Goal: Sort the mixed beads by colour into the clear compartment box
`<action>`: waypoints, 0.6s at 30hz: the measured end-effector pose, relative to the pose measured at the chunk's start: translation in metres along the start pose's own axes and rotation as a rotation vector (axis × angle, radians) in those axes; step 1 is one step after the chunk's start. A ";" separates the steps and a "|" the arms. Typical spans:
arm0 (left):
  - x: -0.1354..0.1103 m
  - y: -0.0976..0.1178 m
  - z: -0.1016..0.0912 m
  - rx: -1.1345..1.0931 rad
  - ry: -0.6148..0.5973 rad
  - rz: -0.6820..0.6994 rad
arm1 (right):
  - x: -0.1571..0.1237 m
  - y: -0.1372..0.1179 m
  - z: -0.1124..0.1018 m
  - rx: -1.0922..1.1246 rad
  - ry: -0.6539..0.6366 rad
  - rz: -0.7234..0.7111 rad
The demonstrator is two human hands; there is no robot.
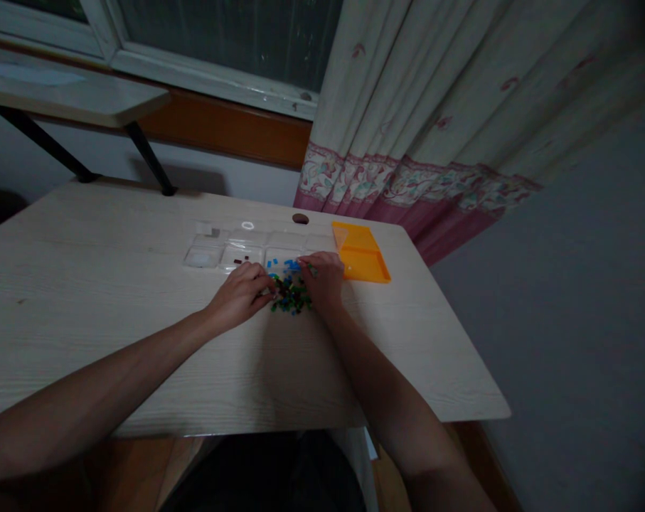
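Note:
A pile of small green, blue and dark pieces (291, 296) lies on the table in front of me. My left hand (244, 288) reaches its left edge, with the fingertips pinched together; whatever is between them is too small to make out. At the pile's upper right, my right hand (325, 276) has its fingers drawn together near the blue pieces, their tips partly hidden. Behind the pile stands a clear plastic compartment tray (205, 254). Blue pieces (291, 265) lie in one of its compartments and a few dark brown pieces (238, 261) in the one to the left.
An orange open case (362, 256) lies right of the tray. Beyond it is a round hole (301, 219) in the table (141, 299). A raised shelf (77, 96) on black legs stands at the back left. A curtain (386, 128) hangs behind the table's far edge.

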State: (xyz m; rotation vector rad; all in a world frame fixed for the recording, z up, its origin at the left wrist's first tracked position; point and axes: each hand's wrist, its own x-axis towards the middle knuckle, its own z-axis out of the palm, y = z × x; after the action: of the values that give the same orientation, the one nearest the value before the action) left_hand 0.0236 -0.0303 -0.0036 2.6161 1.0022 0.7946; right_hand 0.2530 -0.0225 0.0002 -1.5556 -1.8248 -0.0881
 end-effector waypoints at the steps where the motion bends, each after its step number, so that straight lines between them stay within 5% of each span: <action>1: 0.000 0.000 0.000 0.002 0.002 -0.004 | 0.000 0.000 0.000 0.002 0.004 -0.001; 12: 0.003 -0.001 -0.001 -0.126 0.166 -0.072 | -0.005 -0.010 -0.005 -0.018 0.003 -0.078; 18: 0.002 -0.003 0.004 -0.468 0.224 -0.344 | -0.013 -0.024 -0.007 0.054 -0.058 -0.290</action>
State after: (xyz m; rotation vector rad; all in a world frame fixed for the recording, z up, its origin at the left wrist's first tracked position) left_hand 0.0256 -0.0271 -0.0070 1.9307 1.1198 1.0916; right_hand 0.2355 -0.0429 0.0074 -1.2603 -2.0714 -0.1292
